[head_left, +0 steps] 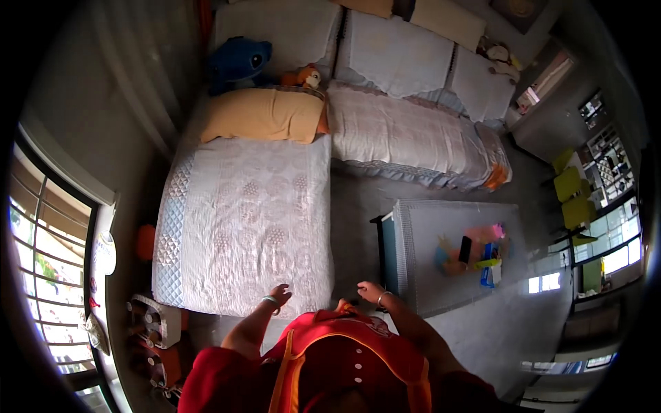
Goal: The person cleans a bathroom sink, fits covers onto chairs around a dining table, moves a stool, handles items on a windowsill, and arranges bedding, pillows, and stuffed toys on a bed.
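My left hand (279,294), with a pale band at its wrist, is held over the front end of a long seat covered by a patterned quilt (244,213). Its fingers are loosely apart, and nothing shows in them. To the right, my right hand (370,291) hangs over the grey floor between the seat and a low table (441,213). It wears a bracelet, and its fingers look a little bent and apart, with no object in them. An orange-yellow pillow (265,115) lies across the far part of the quilt.
A blue plush toy (237,62) and a small orange plush (303,77) sit behind the pillow. A covered sofa (413,131) runs along the back. The low table holds a black remote-like object (465,249) and a blue box (491,265). Green chairs (577,206) stand at right.
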{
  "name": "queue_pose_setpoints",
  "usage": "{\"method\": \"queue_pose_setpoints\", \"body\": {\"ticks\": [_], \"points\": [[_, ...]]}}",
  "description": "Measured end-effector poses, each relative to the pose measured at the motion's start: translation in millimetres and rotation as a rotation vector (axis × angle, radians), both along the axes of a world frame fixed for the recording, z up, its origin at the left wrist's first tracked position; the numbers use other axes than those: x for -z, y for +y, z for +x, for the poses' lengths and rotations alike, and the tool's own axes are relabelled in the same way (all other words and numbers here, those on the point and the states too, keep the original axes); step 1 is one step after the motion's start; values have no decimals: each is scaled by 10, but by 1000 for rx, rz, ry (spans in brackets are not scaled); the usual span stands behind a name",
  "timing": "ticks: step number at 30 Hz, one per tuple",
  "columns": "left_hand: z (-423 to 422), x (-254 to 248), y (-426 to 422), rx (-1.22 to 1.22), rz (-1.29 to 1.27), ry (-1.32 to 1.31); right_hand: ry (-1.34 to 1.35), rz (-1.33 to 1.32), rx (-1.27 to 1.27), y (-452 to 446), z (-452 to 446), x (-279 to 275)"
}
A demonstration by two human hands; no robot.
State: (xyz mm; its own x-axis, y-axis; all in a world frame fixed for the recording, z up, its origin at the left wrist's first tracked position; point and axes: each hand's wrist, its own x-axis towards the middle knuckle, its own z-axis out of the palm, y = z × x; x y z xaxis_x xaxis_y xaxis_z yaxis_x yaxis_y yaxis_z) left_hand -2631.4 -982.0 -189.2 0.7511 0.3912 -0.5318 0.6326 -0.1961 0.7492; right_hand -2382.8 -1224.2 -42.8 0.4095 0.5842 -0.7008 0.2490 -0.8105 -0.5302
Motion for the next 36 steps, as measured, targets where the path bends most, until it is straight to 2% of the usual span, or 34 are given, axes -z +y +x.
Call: {"method": "queue_pose_setpoints", "body": {"ticks": [5, 8, 10, 14, 16, 18, 20, 22, 23, 24, 27, 30, 32, 34, 36], "points": [[579, -325, 17, -153, -6, -85, -36, 34, -222, 796, 610, 313], [1077, -661, 178, -247, 10, -112, -76, 37, -381, 1303, 976, 215], [1469, -685, 353, -310, 82, -186, -58, 53, -434, 1602, 1288, 272], [2304, -732, 716, -498, 27, -166, -19, 42, -591, 2109, 2033, 719], [2642, -619, 842, -559, 0, -137, 30, 17, -571, 2327, 2485, 859], [2906, -651, 937, -574, -2, -46, -39, 106, -628, 2506, 2946, 1080], [3065, -676, 1019, -615, -47, 40, 55, 32, -592, 2770, 3393, 1025], [3140, -665, 1081, -663, -41, 14, 75, 73, -455, 2948, 3783, 1058], [3160, -722, 1112, -720, -117, 23, 164, 0, -348, 3040, 3967, 1030], [3129, -676, 1138, -691, -63, 76, 250, -75, -240, 3134, 4125, 930], [2933, -382, 1150, -804, -160, 137, 209, -73, -117, 3308, 4498, 890], [2748, -326, 1290, -785, -115, 240, 177, -57, -116, 3467, 4713, 741], [2592, -167, 1494, -649, 42, 302, 124, -66, -149, 3535, 4798, 713], [2547, -52, 1779, -691, 40, 325, -122, -8, -309, 3673, 4892, 679], [2683, -263, 2064, -738, 113, 263, -77, -37, -311, 3794, 4973, 603]]}}
